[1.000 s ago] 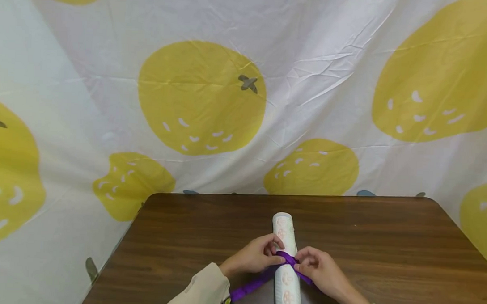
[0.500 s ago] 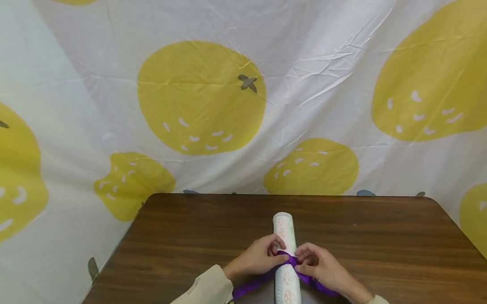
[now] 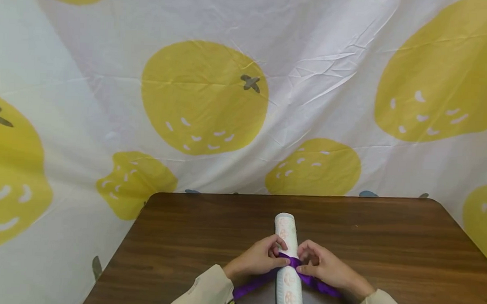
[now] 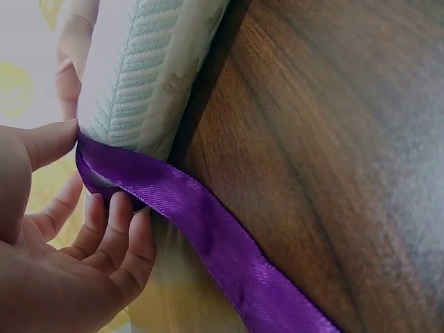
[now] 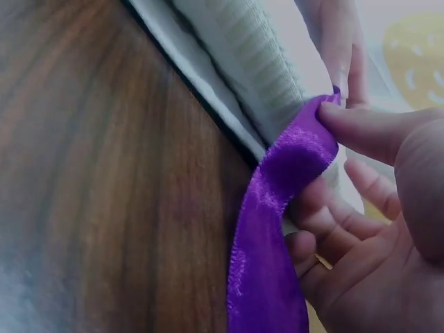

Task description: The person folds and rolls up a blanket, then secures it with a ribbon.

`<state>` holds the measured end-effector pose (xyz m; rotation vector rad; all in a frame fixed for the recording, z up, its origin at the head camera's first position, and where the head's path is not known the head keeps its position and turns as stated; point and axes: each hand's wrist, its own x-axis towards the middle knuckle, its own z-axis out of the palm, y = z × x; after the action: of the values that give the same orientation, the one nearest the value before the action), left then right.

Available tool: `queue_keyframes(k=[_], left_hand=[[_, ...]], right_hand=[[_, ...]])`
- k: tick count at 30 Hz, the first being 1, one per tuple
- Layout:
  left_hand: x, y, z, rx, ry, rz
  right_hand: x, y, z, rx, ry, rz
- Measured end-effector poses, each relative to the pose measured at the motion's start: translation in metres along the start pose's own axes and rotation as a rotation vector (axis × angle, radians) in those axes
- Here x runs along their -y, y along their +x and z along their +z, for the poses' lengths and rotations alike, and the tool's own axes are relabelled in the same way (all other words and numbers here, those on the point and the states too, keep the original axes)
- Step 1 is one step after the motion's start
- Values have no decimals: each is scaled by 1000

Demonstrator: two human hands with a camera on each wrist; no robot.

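Observation:
A white rolled-up cloth (image 3: 289, 288) with pale pink prints lies lengthwise on the table. Around its middle runs a purple satin ribbon (image 3: 294, 261), crossed on top. My left hand (image 3: 257, 259) is on the roll's left side, thumb at the crossing and fingers curled by the ribbon (image 4: 166, 184), whose tail trails away from the roll. Opposite it, my right hand (image 3: 324, 264) pinches the ribbon (image 5: 291, 156) with the thumb on its face and the fingers behind. The ribbon's underside passage is hidden beneath the roll.
The dark wood-grain table (image 3: 192, 239) extends to both sides of the roll. Behind its far edge hangs a white curtain (image 3: 310, 91) printed with yellow fruit. A beige sleeve (image 3: 206, 289) covers each forearm.
The ribbon's crossing has drawn flatter and narrower on the roll. More of the tail shows beneath my right hand, which has shifted slightly. My left hand has edged to the right.

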<state>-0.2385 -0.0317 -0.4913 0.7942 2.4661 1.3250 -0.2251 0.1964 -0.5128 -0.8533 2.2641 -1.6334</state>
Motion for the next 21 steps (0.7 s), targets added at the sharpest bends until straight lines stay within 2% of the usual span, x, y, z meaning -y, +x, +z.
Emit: queue_keyframes(k=[7, 11, 15, 17, 21], left_hand=[[0, 3, 4, -8, -28, -26], [0, 4, 5, -13, -34, -34], [-1, 4, 5, -13, -21, -40], [-2, 4, 5, -13, -10, -45], [-3, 3, 4, -6, -1, -59]], right_hand=[[1, 4, -6, 106, 66, -65], [3, 7, -7, 118, 6, -81], [5, 7, -5, 84, -62, -77], [6, 7, -3, 41, -107, -93], [7, 7, 4, -70, -266, -202]])
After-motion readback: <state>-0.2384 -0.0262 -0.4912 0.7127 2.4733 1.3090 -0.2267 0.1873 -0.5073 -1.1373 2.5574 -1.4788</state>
